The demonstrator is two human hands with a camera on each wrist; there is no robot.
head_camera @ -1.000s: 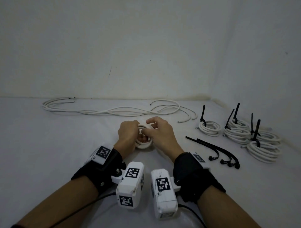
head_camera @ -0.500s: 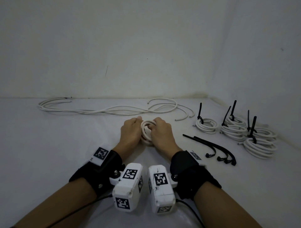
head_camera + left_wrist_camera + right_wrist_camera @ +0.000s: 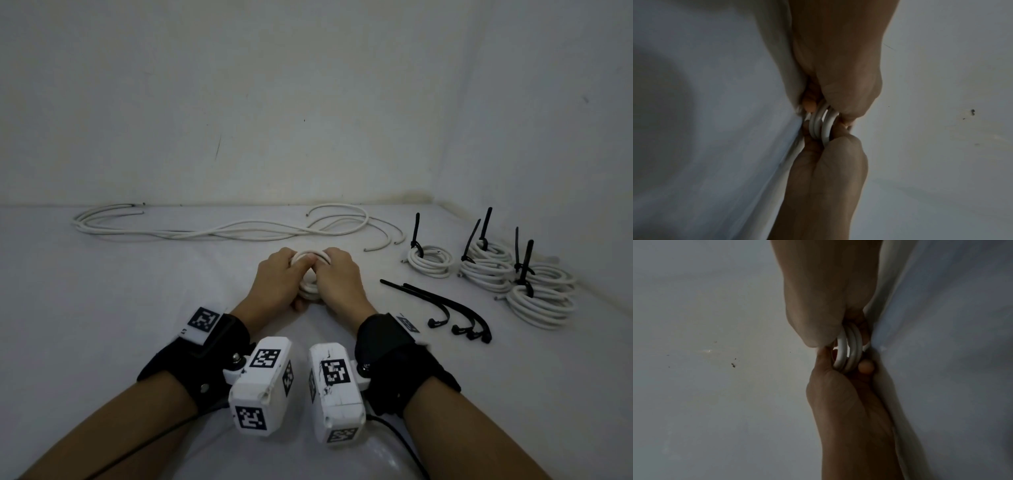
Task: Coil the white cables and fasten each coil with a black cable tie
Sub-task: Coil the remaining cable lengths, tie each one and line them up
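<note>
A small coil of white cable stands on edge on the table's white cloth, held between both hands. My left hand grips its left side and my right hand grips its right side, fingers curled over the top loops. In the left wrist view the white cable coil shows as several loops squeezed between the two hands. The right wrist view shows the same coil pinched by thumbs and fingers. Loose black cable ties lie to the right of my right hand.
Long uncoiled white cables stretch along the back of the table by the wall. Several finished coils with black ties standing up sit at the right, near the side wall. The white cloth covers the table.
The coil has been turned from lying flat to standing on edge, and both hands have closed in around its sides, moving slightly away from me.
</note>
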